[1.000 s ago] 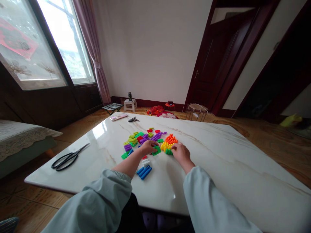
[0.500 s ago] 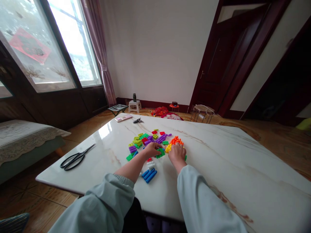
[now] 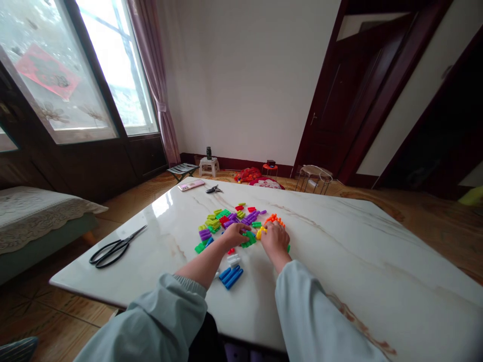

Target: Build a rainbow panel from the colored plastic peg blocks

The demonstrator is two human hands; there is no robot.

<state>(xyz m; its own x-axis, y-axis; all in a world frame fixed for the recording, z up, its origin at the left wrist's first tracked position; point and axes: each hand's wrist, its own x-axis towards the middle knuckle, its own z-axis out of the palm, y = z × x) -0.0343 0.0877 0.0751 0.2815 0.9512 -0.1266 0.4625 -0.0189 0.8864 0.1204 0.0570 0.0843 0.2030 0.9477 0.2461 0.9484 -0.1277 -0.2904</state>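
Observation:
My left hand (image 3: pixel 237 234) is over the middle of the pile, fingers curled and closed, its tips against a cluster of green plastic pieces (image 3: pixel 249 240). Whatever sits between those fingertips is too small to make out. My right hand (image 3: pixel 276 239) is closed, palm down, with bent fingers beside the yellow plastic pieces (image 3: pixel 261 232); it hides what is under it. Orange bead-like pieces (image 3: pixel 274 218) lie just beyond its knuckles. Left of the hands are purple pieces (image 3: pixel 205 234) and lime pieces (image 3: pixel 212 222). Nearer me lie blue tube-shaped pieces (image 3: pixel 231 277) and white pieces (image 3: pixel 233 260).
Black-handled scissors (image 3: pixel 116 247) lie on the left of the white marbled table (image 3: pixel 339 251). A pink phone (image 3: pixel 191 185) and a small dark tool (image 3: pixel 214 189) are near its far edge. Beyond stand a white stool (image 3: pixel 209 166) and a round stool (image 3: pixel 314 173).
The view has shifted slightly. Both hands stay over the same pieces, with only small finger movements; the right hand's fingers are still at the yellow pieces.

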